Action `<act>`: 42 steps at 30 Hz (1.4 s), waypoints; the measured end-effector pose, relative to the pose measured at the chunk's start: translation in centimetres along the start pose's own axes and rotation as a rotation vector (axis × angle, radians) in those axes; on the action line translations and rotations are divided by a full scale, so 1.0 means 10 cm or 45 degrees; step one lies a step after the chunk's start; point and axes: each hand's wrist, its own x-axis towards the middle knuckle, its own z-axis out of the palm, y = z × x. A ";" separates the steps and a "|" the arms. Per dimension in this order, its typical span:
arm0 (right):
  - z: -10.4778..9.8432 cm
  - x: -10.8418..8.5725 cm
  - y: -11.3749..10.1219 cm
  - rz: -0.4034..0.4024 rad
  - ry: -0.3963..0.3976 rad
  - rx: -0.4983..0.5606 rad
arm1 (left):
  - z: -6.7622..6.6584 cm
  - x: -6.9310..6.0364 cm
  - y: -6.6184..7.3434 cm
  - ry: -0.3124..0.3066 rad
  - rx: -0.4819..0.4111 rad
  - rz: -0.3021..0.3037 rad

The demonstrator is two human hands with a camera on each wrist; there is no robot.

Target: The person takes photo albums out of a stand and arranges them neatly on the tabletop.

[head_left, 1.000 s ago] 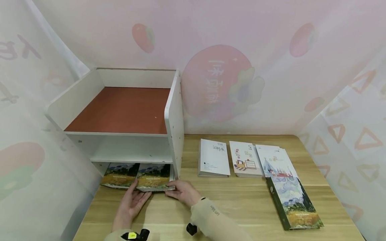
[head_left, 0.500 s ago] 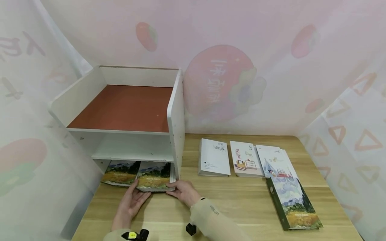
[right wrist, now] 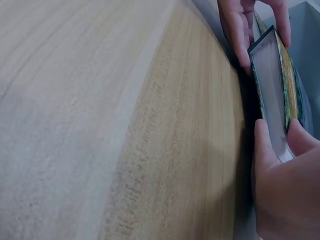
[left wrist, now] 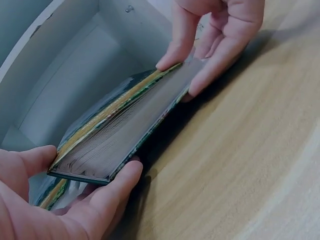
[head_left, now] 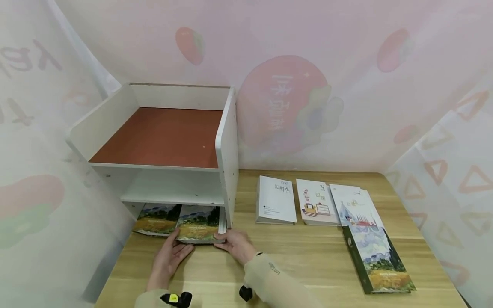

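A thick photo album (head_left: 198,223) with a landscape cover lies partly inside the bottom compartment of the white shelf, its near edge sticking out. My left hand (head_left: 168,261) pinches its left near corner, thumb on the cover and fingers beneath. At the right near corner my right hand (head_left: 238,246) pinches it the same way. The left wrist view shows the page edges of the album (left wrist: 120,130) raised a little off the table, between both hands. A second similar album (head_left: 157,219) lies against its left side, also partly under the shelf.
The white shelf (head_left: 227,162) has a brown top board (head_left: 161,137) and a middle compartment. On the wooden table (head_left: 308,261) to the right lie a white book (head_left: 276,199), an illustrated book (head_left: 317,203), a tent-pictured book (head_left: 354,204) and another landscape album (head_left: 379,261) overlapping it.
The head view has shifted slightly. Both hands keep their grip on the album, with no clear movement of it relative to the shelf.
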 end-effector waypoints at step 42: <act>0.02 -0.17 -0.08 0.014 0.009 -0.184 | -0.04 0.02 -0.04 -0.120 0.154 0.009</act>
